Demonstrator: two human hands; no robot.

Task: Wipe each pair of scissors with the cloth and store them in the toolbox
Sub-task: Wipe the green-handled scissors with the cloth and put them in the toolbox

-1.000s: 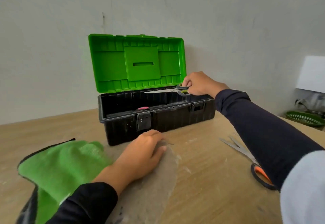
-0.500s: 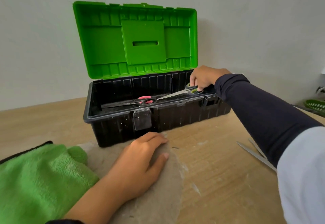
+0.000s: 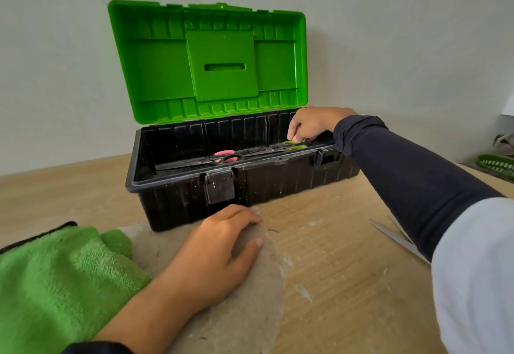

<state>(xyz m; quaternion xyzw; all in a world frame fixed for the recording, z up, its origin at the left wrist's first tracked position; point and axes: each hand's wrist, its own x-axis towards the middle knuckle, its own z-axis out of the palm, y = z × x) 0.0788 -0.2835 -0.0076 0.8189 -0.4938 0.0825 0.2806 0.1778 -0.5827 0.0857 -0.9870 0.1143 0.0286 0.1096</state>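
Right hand [image 3: 311, 125] inside open toolbox [image 3: 250, 187]

Single head-worn view, wide-angle, looking forward and down across the tabletop [image 3: 333, 270]. Left hand [image 3: 219, 245] sits close below the lens, near frame centre; right hand [image 3: 311, 125] is farther out, beyond it and up-right. Wall fills the top of frame beyond both hands. Edges curve noticeably.

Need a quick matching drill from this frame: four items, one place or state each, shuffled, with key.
Items:
1. toolbox lid
2. pink-handled scissors
3. left hand
4. green cloth

Places or states:
A. lying in the black toolbox
B. raised open
C. on the table, left of the left hand
D. resting flat on a grey cloth

Pairs: 1-B, 2-A, 3-D, 4-C
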